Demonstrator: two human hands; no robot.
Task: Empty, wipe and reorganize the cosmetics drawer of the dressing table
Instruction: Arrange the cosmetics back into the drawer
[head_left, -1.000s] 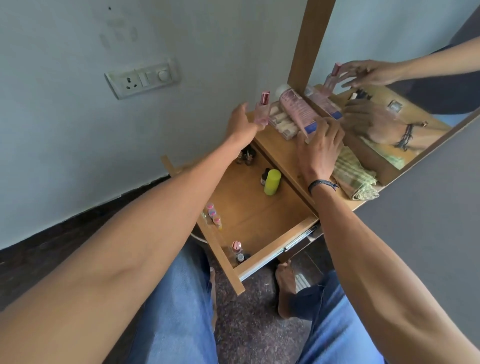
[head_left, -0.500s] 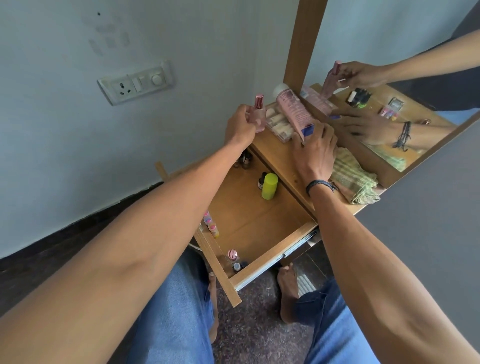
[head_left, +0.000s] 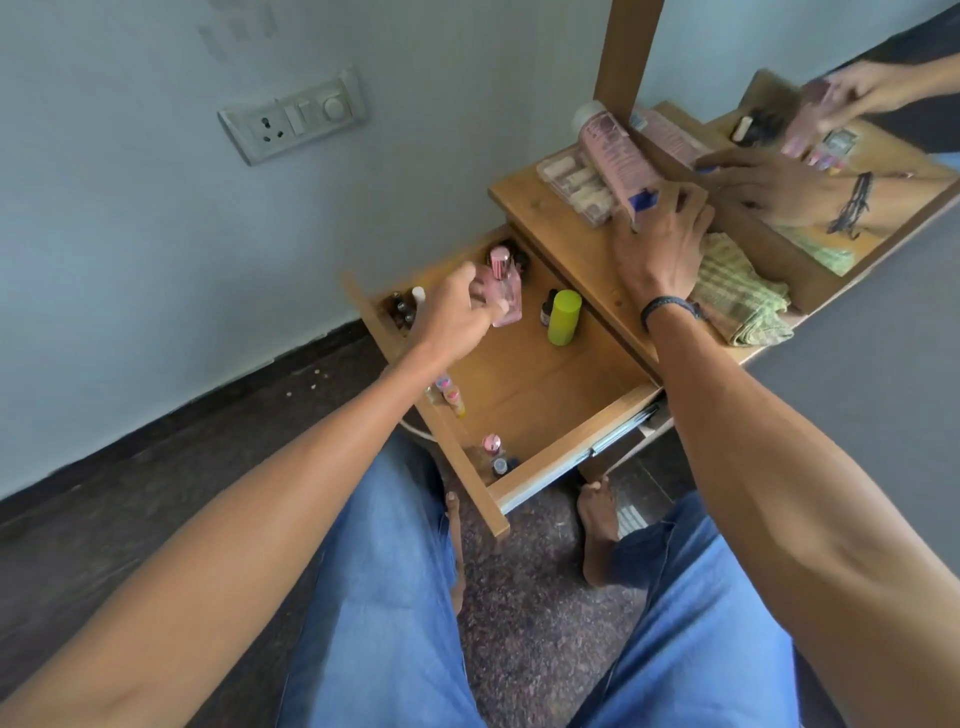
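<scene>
My left hand (head_left: 457, 317) is over the far left part of the open drawer (head_left: 535, 384), fingers and thumb curled round the lower body of the perfume bottle (head_left: 503, 291). The bottle is close to upright: its long axis runs from the base in my fingers up to the pink striped cap, which points upward and a little toward the back of the drawer. It is blurred, and I cannot tell whether its base touches the drawer floor.

My right hand (head_left: 660, 244) is on the table top (head_left: 566, 244), fingers bent over the blue near end of the pink tube (head_left: 610, 150) and gripping it. The tube lies on its side. Its long axis runs from that blue end under my fingertips away to the white cap, which points toward the wooden post of the mirror (head_left: 753, 52). A clear case (head_left: 571, 184) of small pale items lies just beside it on the left. The green checked cloth (head_left: 737, 296) lies bunched to the right of my wrist.

Inside the drawer, a yellow-green bottle (head_left: 563, 317) stands near the table's edge with a small dark bottle (head_left: 546, 312) just beside it. Small bottles (head_left: 452, 395) line the inside of the front wall, and several dark ones sit in the left corner, partly hidden behind my hand.
</scene>
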